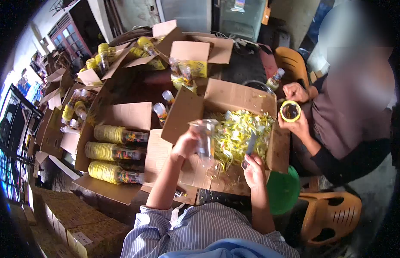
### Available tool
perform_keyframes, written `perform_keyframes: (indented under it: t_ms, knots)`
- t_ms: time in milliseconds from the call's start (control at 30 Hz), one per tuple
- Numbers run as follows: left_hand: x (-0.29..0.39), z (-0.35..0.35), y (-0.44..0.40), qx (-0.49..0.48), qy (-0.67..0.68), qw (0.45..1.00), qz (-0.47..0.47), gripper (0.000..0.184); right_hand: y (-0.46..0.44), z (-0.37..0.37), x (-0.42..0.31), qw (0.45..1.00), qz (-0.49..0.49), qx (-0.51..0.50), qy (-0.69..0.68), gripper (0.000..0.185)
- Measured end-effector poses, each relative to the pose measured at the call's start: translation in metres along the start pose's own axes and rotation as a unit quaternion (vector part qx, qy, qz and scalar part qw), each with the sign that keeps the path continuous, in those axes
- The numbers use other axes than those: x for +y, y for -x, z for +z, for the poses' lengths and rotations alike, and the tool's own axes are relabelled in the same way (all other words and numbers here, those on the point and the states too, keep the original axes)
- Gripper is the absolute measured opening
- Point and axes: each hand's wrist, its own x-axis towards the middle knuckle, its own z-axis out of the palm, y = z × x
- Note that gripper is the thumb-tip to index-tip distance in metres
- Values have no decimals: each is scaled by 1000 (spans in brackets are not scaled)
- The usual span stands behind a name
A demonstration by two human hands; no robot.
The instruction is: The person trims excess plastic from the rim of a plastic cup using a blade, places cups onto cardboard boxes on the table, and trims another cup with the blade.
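Note:
My left hand (187,142) is wrapped round a clear plastic cup (206,144), tilted over the left side of an open cardboard box (240,92). A heap of yellow and whitish shredded scraps (238,133) fills much of that box. In my right hand (255,171), a knife (251,144) points away from me, its blade above the scraps. Cup and knife are apart. To the left, another open box (122,111) holds stacks of yellow-rimmed cups (107,150) lying on their sides.
At right, a co-worker's hand (296,127) holds a yellow-rimmed cup (290,103). A green basin (286,193) and an orange chair (333,215) stand at my right. More boxes with cups (103,60) line the back left; closed cartons (79,219) sit at lower left.

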Motion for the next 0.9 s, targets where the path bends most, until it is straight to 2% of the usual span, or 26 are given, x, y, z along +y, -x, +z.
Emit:
perform_keyframes:
  t_ms: [33, 67, 133, 200, 233, 267, 300, 333, 400, 467, 500, 600, 633, 667, 733, 767, 800, 833, 867, 900]
  knots:
    - [1, 5, 0, 13, -55, 998, -13, 51, 0, 1, 2, 1000, 0, 5, 9, 17]
    - [9, 11, -3, -19, -109, 992, -58, 59, 2, 7, 4, 998, -3, 56, 24, 16]
    - [36, 23, -7, 8, -136, 990, -21, 56, -1, -7, 10, 999, -4, 11, 31, 12]
    - [70, 6, -19, 12, -125, 992, 23, 53, 0, -6, 15, 997, -20, 25, 73, 13]
    - [92, 3, -23, 13, -190, 978, 90, 50, 1, -8, 18, 996, -27, 27, 82, 13]
    - [119, 7, -25, -11, -197, 971, 134, 40, 2, -1, 17, 994, -33, 26, 99, 14]
    - [142, -7, -31, 5, -299, 942, 154, 41, 6, 9, 14, 992, -39, 26, 116, 14]
    - [168, -8, -26, 32, -377, 916, 133, 46, 9, 15, 14, 990, -43, 28, 133, 15]
    - [204, -20, -23, 62, -578, 802, 136, 51, 10, 20, 23, 988, -42, 87, 123, 14]
    - [227, -32, -18, 55, -716, 685, 120, 48, 11, 24, 29, 982, -36, 134, 127, 13]
    - [233, -43, -17, 44, -733, 666, 130, 43, 14, 31, 31, 977, -14, 160, 138, 13]
    - [235, -63, -17, 13, -787, 616, -31, 42, 13, 39, 41, 979, -11, 141, 145, 15]
    - [231, -70, -16, -15, -818, 575, 2, 38, 12, 32, 50, 978, -24, 135, 159, 12]
    - [226, -75, -18, -25, -831, 555, 19, 41, 10, 32, 57, 978, -31, 143, 147, 11]
    - [222, -67, -21, -26, -897, 441, -27, 43, 7, 38, 68, 979, -45, 157, 125, 9]
    - [218, -74, -30, -39, -911, 408, -50, 43, 6, 45, 71, 974, -48, 165, 145, 5]
    - [210, -82, -41, -53, -923, 375, -75, 44, 6, 46, 73, 936, -44, 175, 301, 4]
    - [208, -75, -45, -61, -944, 316, -74, 43, 9, 45, 75, 875, -40, 180, 448, 4]
    - [203, -64, -53, -69, -949, 275, -134, 41, 8, 46, 75, 791, -37, 181, 583, 4]
    - [193, -67, -58, -50, -956, 262, -122, 39, 9, 59, 73, 854, -15, 187, 484, 7]
